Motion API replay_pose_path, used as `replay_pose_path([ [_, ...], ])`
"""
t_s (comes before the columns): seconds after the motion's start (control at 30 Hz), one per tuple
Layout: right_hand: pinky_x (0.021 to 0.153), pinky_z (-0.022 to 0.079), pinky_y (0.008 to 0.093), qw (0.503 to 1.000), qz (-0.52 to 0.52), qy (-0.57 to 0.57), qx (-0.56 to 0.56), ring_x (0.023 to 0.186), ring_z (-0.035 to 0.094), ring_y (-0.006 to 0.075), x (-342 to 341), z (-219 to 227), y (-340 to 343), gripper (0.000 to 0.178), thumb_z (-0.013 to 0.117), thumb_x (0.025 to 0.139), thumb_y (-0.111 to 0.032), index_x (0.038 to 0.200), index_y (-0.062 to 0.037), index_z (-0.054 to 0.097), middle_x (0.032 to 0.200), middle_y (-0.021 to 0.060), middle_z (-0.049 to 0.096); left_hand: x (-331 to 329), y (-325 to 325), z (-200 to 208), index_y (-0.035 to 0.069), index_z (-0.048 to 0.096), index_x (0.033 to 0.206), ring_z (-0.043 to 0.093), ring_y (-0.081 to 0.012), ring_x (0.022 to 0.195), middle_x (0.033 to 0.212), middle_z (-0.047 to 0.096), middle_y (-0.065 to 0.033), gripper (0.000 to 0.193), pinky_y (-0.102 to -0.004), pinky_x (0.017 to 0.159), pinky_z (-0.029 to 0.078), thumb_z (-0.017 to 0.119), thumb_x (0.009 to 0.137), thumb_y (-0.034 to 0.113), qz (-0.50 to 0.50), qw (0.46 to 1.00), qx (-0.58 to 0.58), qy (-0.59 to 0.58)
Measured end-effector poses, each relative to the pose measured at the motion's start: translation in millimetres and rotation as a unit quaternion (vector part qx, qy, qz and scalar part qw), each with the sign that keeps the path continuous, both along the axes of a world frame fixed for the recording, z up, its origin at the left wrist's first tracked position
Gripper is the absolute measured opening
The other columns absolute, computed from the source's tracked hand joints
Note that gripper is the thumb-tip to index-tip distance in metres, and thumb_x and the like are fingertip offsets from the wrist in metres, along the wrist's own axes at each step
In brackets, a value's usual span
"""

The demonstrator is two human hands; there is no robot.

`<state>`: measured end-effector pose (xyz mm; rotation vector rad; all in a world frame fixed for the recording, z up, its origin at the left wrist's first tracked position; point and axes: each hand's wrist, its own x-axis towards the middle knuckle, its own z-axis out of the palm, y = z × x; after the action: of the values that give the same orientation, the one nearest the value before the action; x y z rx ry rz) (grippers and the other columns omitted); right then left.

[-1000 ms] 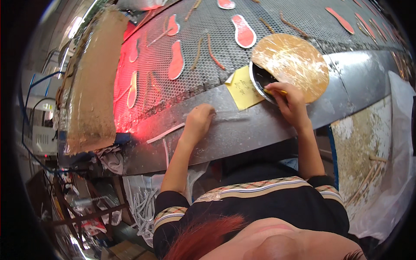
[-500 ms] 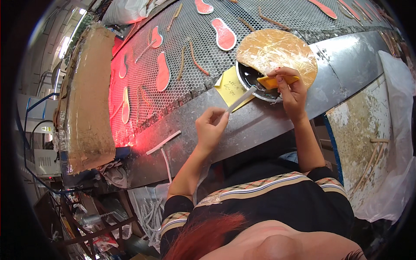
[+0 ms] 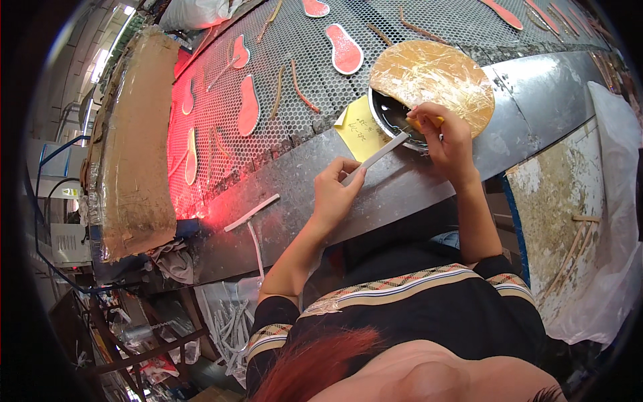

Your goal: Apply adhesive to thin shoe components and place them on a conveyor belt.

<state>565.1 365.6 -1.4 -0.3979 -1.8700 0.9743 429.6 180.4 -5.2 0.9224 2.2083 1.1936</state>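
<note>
My left hand (image 3: 338,193) pinches a narrow pale grey strip (image 3: 384,152) between thumb and fingers. The strip slants up to the right, its far end close to the near rim of a round pot (image 3: 377,119) with dark insides. Over that pot's near side, my right hand (image 3: 450,142) is closed on a small flat yellow tool (image 3: 415,123). The fingers hide most of the tool, so its exact kind does not show. A round tan cover (image 3: 435,74) wrapped in shiny film lies over much of the pot.
A yellow handwritten paper (image 3: 363,129) lies left of the pot on the metal ledge (image 3: 321,177). Two pale strips (image 3: 252,212) rest further left, one hanging over the edge. Behind, a mesh belt (image 3: 301,60) carries red-topped insoles (image 3: 344,49) and thin strips. Cardboard (image 3: 137,147) stands at left.
My left hand has moved slightly up and right with the strip. My right hand has turned the yellow tool, so less of it shows between the fingers.
</note>
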Motion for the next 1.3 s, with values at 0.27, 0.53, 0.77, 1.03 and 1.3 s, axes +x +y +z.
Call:
replay_pose_path([
  [0.27, 0.069, 0.052, 0.0297, 0.994, 0.082, -0.059, -0.037, 0.079, 0.067, 0.0224, 6, -3, 2, 0.014, 0.06, 0.084, 0.001, 0.098, -0.002, 0.062, 0.085, 0.0118, 0.067, -20, 7, -2, -0.001, 0.059, 0.107, 0.055, -0.012, 0.079, 0.094, 0.064, -0.0062, 0.02, -0.0288, 0.072, 0.045, 0.052, 0.093, 0.011, -0.004, 0.972, 0.164, -0.167],
  [0.53, 0.074, 0.053, 0.0271, 0.994, 0.073, 0.039, -0.074, 0.087, 0.068, 0.0206, -9, 4, -7, 0.015, 0.057, 0.087, 0.002, 0.102, 0.0004, 0.06, 0.092, 0.0133, 0.068, -63, 44, -9, 0.005, 0.048, 0.104, 0.059, -0.0164, 0.085, 0.098, 0.061, -0.0089, 0.015, -0.0309, 0.074, 0.05, 0.056, 0.092, 0.009, 0.083, 0.812, 0.378, -0.436],
  [0.77, 0.07, 0.052, 0.0285, 0.997, -0.04, 0.069, -0.002, 0.083, 0.067, 0.0207, -29, 3, -12, 0.015, 0.058, 0.087, 0.0, 0.102, -0.0013, 0.059, 0.095, 0.013, 0.066, -66, 62, -48, 0.003, 0.045, 0.103, 0.062, -0.0193, 0.08, 0.091, 0.06, -0.0097, 0.017, -0.0342, 0.071, 0.053, 0.056, 0.091, 0.008, 0.164, 0.847, 0.373, -0.341],
  [1.03, 0.069, 0.051, 0.0282, 1.0, -0.007, 0.018, -0.008, 0.081, 0.066, 0.0196, -60, -1, -25, 0.017, 0.059, 0.088, -0.003, 0.105, -0.002, 0.058, 0.094, 0.0124, 0.065, -65, 64, -51, 0.002, 0.045, 0.102, 0.063, -0.0199, 0.075, 0.092, 0.061, -0.0118, 0.017, -0.0329, 0.067, 0.054, 0.057, 0.09, 0.007, 0.151, 0.851, 0.403, -0.301],
  [1.3, 0.08, 0.048, 0.0268, 0.994, -0.049, 0.02, -0.101, 0.092, 0.062, 0.0161, -49, -21, -22, 0.015, 0.054, 0.092, -0.004, 0.106, -0.0003, 0.056, 0.095, 0.0097, 0.064, -93, 50, -52, 0.003, 0.047, 0.097, 0.058, -0.014, 0.06, 0.082, 0.059, -0.0067, 0.02, -0.0271, 0.056, 0.051, 0.063, 0.086, 0.007, 0.186, 0.853, 0.387, -0.297],
])
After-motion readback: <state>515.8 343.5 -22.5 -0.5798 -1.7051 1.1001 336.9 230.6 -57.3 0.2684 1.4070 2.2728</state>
